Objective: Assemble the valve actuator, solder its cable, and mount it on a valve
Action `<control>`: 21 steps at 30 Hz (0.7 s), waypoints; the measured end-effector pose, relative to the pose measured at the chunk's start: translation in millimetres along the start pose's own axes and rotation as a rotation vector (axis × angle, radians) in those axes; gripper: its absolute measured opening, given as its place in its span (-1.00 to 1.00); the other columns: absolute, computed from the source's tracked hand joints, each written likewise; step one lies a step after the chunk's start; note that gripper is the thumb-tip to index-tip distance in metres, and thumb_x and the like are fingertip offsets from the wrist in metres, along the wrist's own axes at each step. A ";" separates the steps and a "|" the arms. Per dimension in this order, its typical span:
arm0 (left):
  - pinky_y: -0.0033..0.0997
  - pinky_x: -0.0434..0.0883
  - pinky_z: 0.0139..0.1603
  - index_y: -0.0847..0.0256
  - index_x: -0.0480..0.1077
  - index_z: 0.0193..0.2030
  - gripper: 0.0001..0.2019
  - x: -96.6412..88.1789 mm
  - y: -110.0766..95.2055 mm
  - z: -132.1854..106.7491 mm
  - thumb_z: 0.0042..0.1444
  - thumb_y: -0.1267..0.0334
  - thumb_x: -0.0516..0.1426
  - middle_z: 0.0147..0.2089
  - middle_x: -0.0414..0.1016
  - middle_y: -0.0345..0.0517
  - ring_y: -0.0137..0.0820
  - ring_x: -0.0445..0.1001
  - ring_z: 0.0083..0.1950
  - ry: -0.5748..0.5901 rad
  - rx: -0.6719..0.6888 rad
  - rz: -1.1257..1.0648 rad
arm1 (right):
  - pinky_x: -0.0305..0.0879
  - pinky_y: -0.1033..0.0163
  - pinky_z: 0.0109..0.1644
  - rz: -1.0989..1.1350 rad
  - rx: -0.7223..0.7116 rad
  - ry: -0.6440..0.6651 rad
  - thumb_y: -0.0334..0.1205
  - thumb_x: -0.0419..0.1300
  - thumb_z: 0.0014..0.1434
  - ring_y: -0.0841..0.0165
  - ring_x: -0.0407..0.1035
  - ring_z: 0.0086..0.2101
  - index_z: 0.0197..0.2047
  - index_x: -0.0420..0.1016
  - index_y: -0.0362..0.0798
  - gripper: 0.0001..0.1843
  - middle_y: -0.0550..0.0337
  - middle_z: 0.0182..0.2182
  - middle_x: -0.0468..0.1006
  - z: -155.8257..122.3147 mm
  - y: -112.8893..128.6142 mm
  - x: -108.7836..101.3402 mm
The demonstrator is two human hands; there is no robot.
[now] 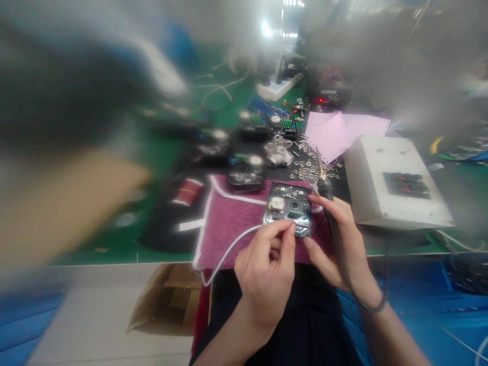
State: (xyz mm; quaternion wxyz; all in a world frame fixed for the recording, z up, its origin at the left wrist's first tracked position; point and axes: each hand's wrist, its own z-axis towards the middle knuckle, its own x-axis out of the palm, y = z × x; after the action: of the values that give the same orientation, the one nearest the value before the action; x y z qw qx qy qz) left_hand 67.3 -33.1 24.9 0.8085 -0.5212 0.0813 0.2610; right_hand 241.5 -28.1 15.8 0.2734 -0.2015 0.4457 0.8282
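Note:
A square black device with an exposed circuit board (293,192) lies on a purple cloth (232,234) in front of me. My left hand (267,262) is pinched, thumb against forefinger, at the board's near edge; whatever is between the fingertips is too small to make out. A white cable (229,259) runs from the left towards this hand and the board. My right hand (345,241) carries a soldering iron (327,190), its tip pointing away from me. The forefinger and thumb of that hand also reach to the board's right side.
Similar devices (246,173) stand beyond the cloth, near loose metal rings (307,170) and clustered metal parts (279,151). A white box (396,188) stands at the right, pink paper (335,132) behind it. A red spool (188,191) lies left; a power strip (280,86) is at the back.

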 end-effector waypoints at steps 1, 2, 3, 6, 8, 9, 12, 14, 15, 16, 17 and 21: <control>-0.57 0.52 -0.36 0.13 0.56 -0.02 -0.88 1.4 0.8 -0.7 0.34 0.36 0.31 -0.32 0.68 -0.32 -0.57 0.56 -0.50 0.009 0.006 -0.012 | 0.26 -0.25 0.42 0.000 -0.001 0.000 -0.29 0.35 0.22 -0.05 0.29 0.31 0.51 0.26 0.06 -0.18 -0.01 0.34 0.40 0.1 0.3 -0.1; -0.57 0.52 -0.37 0.14 0.54 0.00 -0.85 2.8 1.7 -1.7 0.34 0.37 0.31 -0.28 0.70 -0.30 -0.58 0.56 -0.49 0.016 0.007 -0.030 | 0.26 -0.24 0.42 0.001 -0.004 0.002 -0.29 0.36 0.22 -0.04 0.29 0.31 0.51 0.27 0.05 -0.18 -0.01 0.34 0.40 0.2 0.6 -0.1; -0.57 0.52 -0.37 0.14 0.52 0.03 -0.82 4.3 2.6 -2.9 0.33 0.38 0.32 -0.23 0.72 -0.28 -0.58 0.57 -0.48 0.018 0.004 -0.057 | 0.26 -0.24 0.43 0.002 -0.006 0.003 -0.29 0.36 0.22 -0.04 0.29 0.31 0.51 0.27 0.04 -0.18 -0.02 0.34 0.40 0.2 0.8 0.0; -0.57 0.53 -0.38 0.15 0.46 0.08 -0.76 7.8 3.7 -5.5 0.33 0.40 0.31 -0.11 0.74 -0.20 -0.58 0.59 -0.46 0.010 -0.019 -0.136 | 0.25 -0.23 0.43 0.008 -0.007 0.004 -0.29 0.36 0.22 -0.03 0.29 0.32 0.51 0.26 0.02 -0.17 -0.03 0.34 0.41 0.1 0.9 0.4; -0.57 0.50 -0.41 0.15 0.47 0.04 -0.80 8.5 2.8 -4.9 0.33 0.39 0.32 -0.20 0.72 -0.25 -0.60 0.54 -0.51 0.002 -0.002 -0.106 | 0.25 -0.24 0.43 0.016 -0.001 0.004 -0.29 0.36 0.22 -0.04 0.29 0.32 0.51 0.26 0.03 -0.17 -0.03 0.35 0.40 -0.1 0.6 0.6; -0.57 0.49 -0.40 0.14 0.49 0.01 -0.83 8.2 2.3 -4.1 0.33 0.38 0.33 -0.26 0.70 -0.30 -0.61 0.51 -0.54 0.000 0.021 -0.069 | 0.25 -0.24 0.43 0.019 0.000 0.006 -0.29 0.37 0.22 -0.04 0.29 0.32 0.51 0.26 0.03 -0.17 -0.03 0.35 0.40 -0.3 0.4 0.5; -0.55 0.56 -0.22 0.15 0.57 -0.04 -0.87 5.4 2.4 -1.5 0.32 0.40 0.34 -0.27 0.70 -0.30 -0.56 0.61 -0.41 0.011 0.134 0.019 | 0.24 -0.25 0.43 0.019 -0.007 0.004 -0.28 0.37 0.22 -0.05 0.29 0.32 0.51 0.27 0.03 -0.18 -0.04 0.35 0.40 -0.6 0.2 -0.4; -0.52 0.58 0.00 0.16 0.60 0.00 -0.82 3.1 4.7 -1.1 0.31 0.44 0.33 -0.12 0.74 -0.22 -0.49 0.71 -0.18 0.038 0.209 0.035 | 0.24 -0.25 0.43 0.020 -0.013 0.001 -0.28 0.37 0.23 -0.05 0.29 0.33 0.51 0.26 0.02 -0.18 -0.05 0.35 0.40 -0.8 0.2 -0.6; -0.49 0.58 0.07 0.16 0.61 0.04 -0.79 2.0 6.2 -1.2 0.30 0.46 0.32 -0.06 0.74 -0.20 -0.46 0.72 -0.10 0.049 0.239 0.046 | 0.24 -0.26 0.44 0.023 -0.015 -0.001 -0.28 0.37 0.23 -0.05 0.29 0.33 0.52 0.25 0.02 -0.17 -0.05 0.35 0.40 -0.9 0.0 -0.3; -0.47 0.57 0.09 0.16 0.61 0.06 -0.76 1.2 7.7 -1.3 0.29 0.47 0.33 -0.04 0.74 -0.19 -0.44 0.71 -0.07 0.052 0.259 0.066 | 0.23 -0.26 0.44 0.027 -0.016 -0.002 -0.29 0.37 0.23 -0.05 0.29 0.33 0.52 0.24 0.02 -0.16 -0.05 0.36 0.40 -1.2 -0.3 0.1; -0.46 0.57 0.06 0.15 0.62 0.07 -0.74 0.4 9.1 -1.3 0.28 0.47 0.34 -0.04 0.72 -0.18 -0.44 0.70 -0.09 0.041 0.269 0.094 | 0.23 -0.27 0.44 0.031 -0.017 -0.002 -0.31 0.37 0.23 -0.05 0.28 0.33 0.52 0.23 0.03 -0.16 -0.06 0.36 0.40 -1.6 -0.9 0.7; -0.47 0.54 -0.16 0.12 0.64 -0.02 -0.79 -1.5 10.5 1.9 0.24 0.43 0.38 -0.10 0.63 -0.18 -0.48 0.62 -0.22 -0.022 0.269 0.170 | 0.21 -0.31 0.43 0.060 -0.031 -0.031 -0.33 0.37 0.21 -0.07 0.28 0.34 0.54 0.22 0.03 -0.13 -0.08 0.36 0.42 -3.9 -3.9 3.2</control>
State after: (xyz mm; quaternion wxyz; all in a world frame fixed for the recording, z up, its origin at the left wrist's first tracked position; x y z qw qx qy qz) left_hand 60.5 -28.5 18.0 0.8469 -0.3965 0.1506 0.3208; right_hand 241.9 -28.8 9.4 0.2522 -0.1794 0.4343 0.8459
